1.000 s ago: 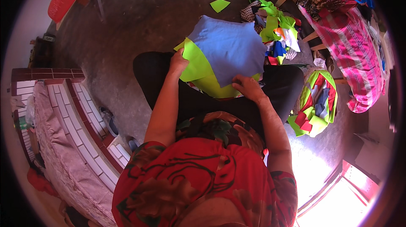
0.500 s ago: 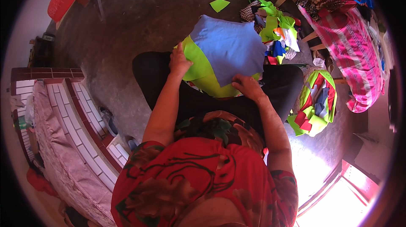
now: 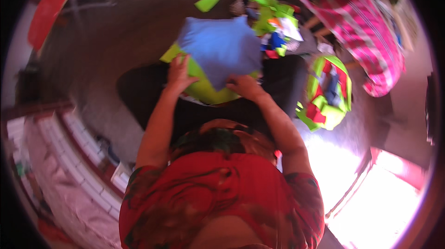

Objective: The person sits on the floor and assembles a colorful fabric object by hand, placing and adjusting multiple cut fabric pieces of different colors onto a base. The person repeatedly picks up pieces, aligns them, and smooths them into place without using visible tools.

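Upper centre of frame, just above the wearer's lap, a pale-blue, pointed-cornered piece of cloth [image 3: 222,47] is lying spread over a lime-green piece of fabric [image 3: 214,95], the green showing along the left and lower edges. Both pieces are sitting at the dark trousers [image 3: 139,92] of the wearer, between the spread knees.

Left hand [image 3: 180,76]: resting on the green fabric at its left side, fingers extending upward, thumb standing apart; the hand is lying open. Right hand [image 3: 245,86]: fingers curling at the lower edge of the blue cloth, touching it; cannot tell whether they are pinching it, owing to blur.

Surroundings: one small lime-green fabric scrap [image 3: 206,3] is lying on the dark grey floor [image 3: 143,22], top centre. To its right, a loose heap of multicoloured cloth scraps [image 3: 269,19] is spilling about. Right of the lap, a lime-green rounded cloth bag [image 3: 334,115] is holding red and dark-blue pieces. Upper right, a pink plaid cloth [image 3: 357,24] is hanging down.
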`<state>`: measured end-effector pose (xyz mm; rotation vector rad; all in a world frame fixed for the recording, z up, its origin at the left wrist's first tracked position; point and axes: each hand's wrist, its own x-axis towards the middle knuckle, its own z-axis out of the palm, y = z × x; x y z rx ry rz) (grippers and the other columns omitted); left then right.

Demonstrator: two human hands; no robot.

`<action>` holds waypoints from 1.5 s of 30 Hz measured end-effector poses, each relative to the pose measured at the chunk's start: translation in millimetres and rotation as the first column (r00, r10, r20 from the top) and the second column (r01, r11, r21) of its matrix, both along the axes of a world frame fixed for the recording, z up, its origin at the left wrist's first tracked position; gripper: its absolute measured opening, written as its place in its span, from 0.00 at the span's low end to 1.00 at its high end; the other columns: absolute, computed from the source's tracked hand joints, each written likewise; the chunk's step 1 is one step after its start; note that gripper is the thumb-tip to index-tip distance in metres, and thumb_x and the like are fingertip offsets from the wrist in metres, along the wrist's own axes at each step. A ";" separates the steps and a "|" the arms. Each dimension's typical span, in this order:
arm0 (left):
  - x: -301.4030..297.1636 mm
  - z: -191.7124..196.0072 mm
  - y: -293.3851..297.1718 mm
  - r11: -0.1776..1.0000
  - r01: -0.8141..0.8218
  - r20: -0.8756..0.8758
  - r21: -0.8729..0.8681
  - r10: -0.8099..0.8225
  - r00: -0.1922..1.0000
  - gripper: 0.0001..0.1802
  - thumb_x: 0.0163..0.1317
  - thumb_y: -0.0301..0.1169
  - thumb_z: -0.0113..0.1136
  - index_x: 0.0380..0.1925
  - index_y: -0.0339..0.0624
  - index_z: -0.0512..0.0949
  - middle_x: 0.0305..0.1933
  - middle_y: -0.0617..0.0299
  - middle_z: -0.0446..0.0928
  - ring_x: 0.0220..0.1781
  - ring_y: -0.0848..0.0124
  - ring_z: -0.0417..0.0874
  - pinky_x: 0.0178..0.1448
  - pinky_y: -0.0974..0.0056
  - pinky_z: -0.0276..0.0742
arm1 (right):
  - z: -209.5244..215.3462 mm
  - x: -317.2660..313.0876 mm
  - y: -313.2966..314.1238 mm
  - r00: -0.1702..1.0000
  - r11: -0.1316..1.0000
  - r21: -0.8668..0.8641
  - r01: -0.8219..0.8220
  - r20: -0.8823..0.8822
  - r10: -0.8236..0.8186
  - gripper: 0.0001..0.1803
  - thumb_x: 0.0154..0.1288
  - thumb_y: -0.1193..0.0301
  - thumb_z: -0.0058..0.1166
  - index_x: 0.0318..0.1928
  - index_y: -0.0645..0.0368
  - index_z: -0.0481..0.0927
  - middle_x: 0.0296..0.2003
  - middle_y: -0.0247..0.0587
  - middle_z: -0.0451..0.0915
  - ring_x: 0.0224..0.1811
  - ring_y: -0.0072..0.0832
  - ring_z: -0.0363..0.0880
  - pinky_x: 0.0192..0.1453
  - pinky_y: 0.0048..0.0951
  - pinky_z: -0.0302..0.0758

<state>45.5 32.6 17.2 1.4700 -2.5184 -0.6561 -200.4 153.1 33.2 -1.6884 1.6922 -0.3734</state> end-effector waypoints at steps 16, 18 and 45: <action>3.1 3.3 -11.1 0.998 -0.016 0.165 0.052 0.007 0.986 0.51 0.36 0.42 0.77 0.63 0.49 0.61 0.68 0.48 0.58 0.68 0.48 0.61 0.66 0.50 0.65 | 147.7 -137.2 134.1 0.548 0.319 -0.718 0.618 0.102 -0.830 0.07 0.60 0.74 0.59 0.40 0.58 0.81 0.33 0.39 0.82 0.33 0.27 0.82 0.38 0.26 0.75; 9.2 -2.7 -15.9 0.999 -0.035 0.110 0.009 0.034 0.993 0.50 0.37 0.42 0.77 0.63 0.48 0.63 0.67 0.48 0.59 0.66 0.48 0.63 0.66 0.51 0.65 | 154.6 -162.8 168.0 0.374 0.223 -0.695 0.683 0.070 -0.925 0.08 0.58 0.73 0.60 0.39 0.58 0.81 0.32 0.40 0.82 0.35 0.28 0.83 0.39 0.28 0.76; 5.7 -20.1 -21.8 0.999 0.001 -0.080 -0.039 -0.004 0.997 0.31 0.52 0.35 0.68 0.57 0.41 0.70 0.61 0.49 0.66 0.63 0.51 0.67 0.65 0.53 0.66 | 136.2 -206.0 217.9 0.232 0.324 -0.613 0.720 -0.227 -0.946 0.13 0.66 0.60 0.52 0.40 0.56 0.81 0.32 0.51 0.81 0.37 0.48 0.82 0.38 0.43 0.73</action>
